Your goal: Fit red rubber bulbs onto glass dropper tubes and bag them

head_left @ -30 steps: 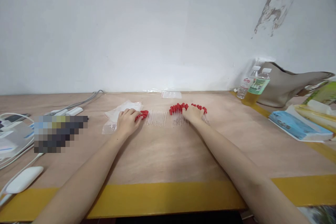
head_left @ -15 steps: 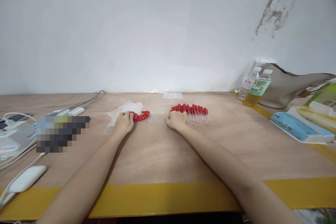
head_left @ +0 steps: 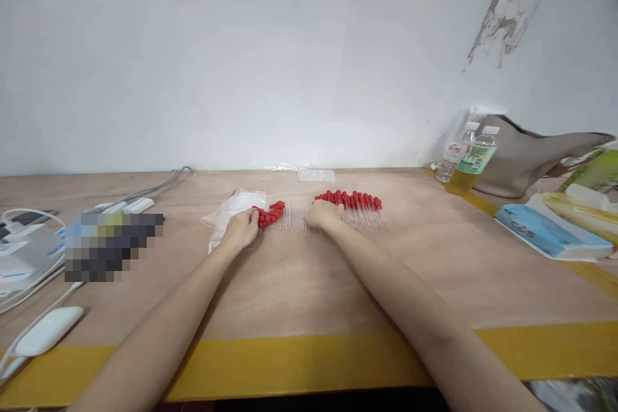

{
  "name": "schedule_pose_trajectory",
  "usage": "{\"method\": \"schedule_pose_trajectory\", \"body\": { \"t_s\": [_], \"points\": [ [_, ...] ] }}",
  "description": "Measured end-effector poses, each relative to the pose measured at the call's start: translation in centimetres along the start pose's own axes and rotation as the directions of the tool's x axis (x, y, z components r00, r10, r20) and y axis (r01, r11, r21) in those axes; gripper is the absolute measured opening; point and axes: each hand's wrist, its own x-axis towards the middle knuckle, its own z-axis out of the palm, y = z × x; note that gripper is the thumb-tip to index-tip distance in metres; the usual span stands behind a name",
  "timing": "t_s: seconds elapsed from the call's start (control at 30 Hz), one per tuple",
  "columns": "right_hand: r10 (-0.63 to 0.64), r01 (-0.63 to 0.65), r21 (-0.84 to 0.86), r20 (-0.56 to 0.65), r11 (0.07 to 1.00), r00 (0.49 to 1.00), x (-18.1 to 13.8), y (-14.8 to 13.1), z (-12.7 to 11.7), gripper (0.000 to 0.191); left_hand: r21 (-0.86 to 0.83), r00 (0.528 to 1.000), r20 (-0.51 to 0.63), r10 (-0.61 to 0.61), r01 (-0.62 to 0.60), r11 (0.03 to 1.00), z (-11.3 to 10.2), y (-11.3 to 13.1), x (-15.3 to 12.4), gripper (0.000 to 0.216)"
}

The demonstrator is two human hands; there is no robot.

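Note:
Two groups of glass droppers with red rubber bulbs lie on the wooden table [head_left: 309, 283]. The left group [head_left: 280, 215] points its clear tips to the right. The right group [head_left: 356, 208] lies in a row with bulbs toward the wall. My left hand [head_left: 240, 230] is curled against the red bulbs of the left group. My right hand [head_left: 324, 214] rests with bent fingers between the two groups, touching the clear tips and the first bulbs of the right row. A clear plastic bag [head_left: 232, 210] lies just left of my left hand.
Cables, a white mouse [head_left: 46, 329] and grey devices sit at the left. A small clear bag [head_left: 316, 174] lies by the wall. Two bottles [head_left: 464, 156], a beige bag [head_left: 526, 154] and blue tissue packs [head_left: 550, 232] stand at the right. Yellow tape edges the table.
My left hand has pushed the left group of droppers rightward. My right hand came off the right row, moved left to the gap, then shifted slightly up against the bulbs.

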Motion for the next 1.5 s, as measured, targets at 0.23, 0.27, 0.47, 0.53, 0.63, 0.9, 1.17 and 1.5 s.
{"method": "schedule_pose_trajectory", "body": {
  "t_s": [0.23,0.27,0.47,0.53,0.63,0.9,1.17,1.5],
  "points": [
    [0.031,-0.032,0.027,0.045,0.999,0.999,0.4,-0.2,0.1,0.027,-0.033,0.997,-0.016,-0.075,0.075,0.997,-0.2,-0.9,0.3,0.038],
    [0.031,-0.033,0.034,0.049,0.999,0.998,0.4,-0.2,0.1,0.027,-0.032,0.996,-0.024,-0.084,0.083,0.996,-0.4,-1.0,0.2,0.04],
    [-0.039,0.032,0.105,0.065,0.994,0.997,-0.6,1.1,-1.4,0.022,-0.007,0.972,-0.232,-0.045,0.044,0.999,-1.1,-0.8,-0.3,0.054],
    [-0.099,0.09,0.133,0.06,0.987,0.993,-1.7,2.2,-2.3,0.024,-0.055,0.95,-0.312,-0.012,-0.005,0.998,-1.2,-0.3,-0.5,0.054],
    [-0.174,0.171,0.16,0.004,0.972,0.985,-3.7,4.7,-3.3,0.022,-0.254,0.944,-0.331,-0.017,-0.072,0.965,-0.6,1.4,-1.0,0.043],
    [-0.526,0.604,0.202,-0.331,0.771,0.783,-7.4,11.4,-1.3,0.025,-0.705,0.941,-0.02,0.337,-0.252,0.662,3.1,8.1,-5.4,0.026],
    [-0.584,0.679,0.073,-0.449,0.731,0.677,-8.8,11.7,0.5,0.02,-0.639,0.876,0.018,0.483,-0.361,0.679,2.6,8.8,-6.4,0.02],
    [-0.562,0.661,0.091,-0.449,0.745,0.695,-9.0,11.2,0.6,0.021,-0.698,0.891,0.026,0.453,-0.309,0.647,2.6,9.0,-6.4,0.016]
  ]
}}
